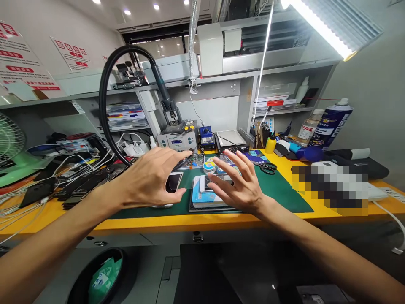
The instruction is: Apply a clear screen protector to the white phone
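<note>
My left hand [155,177] hovers over the green mat [281,190], its thumb and fingers spread wide apart. Just beyond its palm lies a phone with a dark screen [174,182], partly hidden by the hand. My right hand [238,183] is raised with its fingers fanned out and nothing in them. Behind those fingers sits a blue and white box or pad [198,196] on a dark tray, with another white-edged phone [205,184] on top. Between the hands stands a small round spool [209,166]. Scissors [267,168] lie beyond my right hand.
A hot-air station [176,141] stands at the back, its thick black hose [103,90] arching at the left. Cables and devices crowd the left side near a green fan [15,147]. A yellow bottle [271,144] and a spray can [330,124] stand right. Below is a bin [82,270].
</note>
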{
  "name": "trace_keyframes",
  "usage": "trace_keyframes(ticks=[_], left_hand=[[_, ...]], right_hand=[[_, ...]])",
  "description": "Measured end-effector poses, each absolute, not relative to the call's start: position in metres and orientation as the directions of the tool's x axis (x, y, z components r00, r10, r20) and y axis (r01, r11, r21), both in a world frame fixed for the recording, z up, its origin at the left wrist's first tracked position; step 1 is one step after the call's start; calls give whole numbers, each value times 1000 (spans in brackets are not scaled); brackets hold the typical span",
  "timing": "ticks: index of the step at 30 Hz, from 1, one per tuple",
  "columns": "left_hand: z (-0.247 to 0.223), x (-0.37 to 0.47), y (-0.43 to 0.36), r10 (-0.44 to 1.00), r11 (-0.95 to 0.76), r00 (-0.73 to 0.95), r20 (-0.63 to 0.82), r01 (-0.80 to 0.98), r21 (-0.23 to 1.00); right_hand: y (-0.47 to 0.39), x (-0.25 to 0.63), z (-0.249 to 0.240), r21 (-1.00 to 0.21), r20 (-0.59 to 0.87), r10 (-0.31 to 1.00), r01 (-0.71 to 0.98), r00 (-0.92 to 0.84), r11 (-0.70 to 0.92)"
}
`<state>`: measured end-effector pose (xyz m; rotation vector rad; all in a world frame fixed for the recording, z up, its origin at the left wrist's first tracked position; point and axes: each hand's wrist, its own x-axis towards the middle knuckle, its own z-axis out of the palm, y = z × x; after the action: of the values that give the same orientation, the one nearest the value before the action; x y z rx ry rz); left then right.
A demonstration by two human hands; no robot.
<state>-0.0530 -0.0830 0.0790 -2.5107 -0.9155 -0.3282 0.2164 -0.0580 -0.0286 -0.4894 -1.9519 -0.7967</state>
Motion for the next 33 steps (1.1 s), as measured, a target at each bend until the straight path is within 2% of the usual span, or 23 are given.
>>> trace_keyframes(ticks=[4, 6, 8, 10, 12, 14, 15, 17, 20, 26, 33], left_hand=[[82, -61, -99, 592, -700, 727, 348, 678, -227], [82, -66, -105, 644, -709, 694, 320, 700, -91], [78, -70, -110, 732, -672, 619, 285, 725, 152], [69, -73, -113, 840, -537, 482, 250, 667, 516], [54, -73, -116, 921, -331, 341, 189, 425, 842], [37, -69, -119, 952, -168, 283, 118, 156, 973], [28, -65, -121, 956, -124, 277, 94, 92, 988], [15, -54, -125, 960, -82, 273, 60, 69, 994], [7, -38, -132, 962, -125, 261, 83, 150, 981], [18, -26, -142, 942, -270, 293, 166, 363, 892], [15, -27, -146, 949, -241, 293, 119, 427, 871]], right_hand=[[-66, 204, -25, 346, 877, -44, 564, -479, 750], [-74, 199, -21, 251, 904, -4, 524, -428, 814], [-82, 195, -14, 22, 928, 149, 451, -340, 892], [-91, 194, -4, -344, 864, 429, 313, -264, 885], [-99, 194, 5, -704, 655, 713, 139, -249, 696], [-105, 193, 11, -910, 399, 871, -9, -286, 414], [-107, 192, 12, -954, 298, 901, -68, -314, 292], [-110, 187, 10, -979, 174, 914, -164, -367, 120], [-112, 177, 3, -962, 104, 906, -274, -411, -14], [-115, 172, -8, -948, 42, 935, -310, -352, -74], [-115, 176, -19, -927, -23, 926, -339, -377, -161]])
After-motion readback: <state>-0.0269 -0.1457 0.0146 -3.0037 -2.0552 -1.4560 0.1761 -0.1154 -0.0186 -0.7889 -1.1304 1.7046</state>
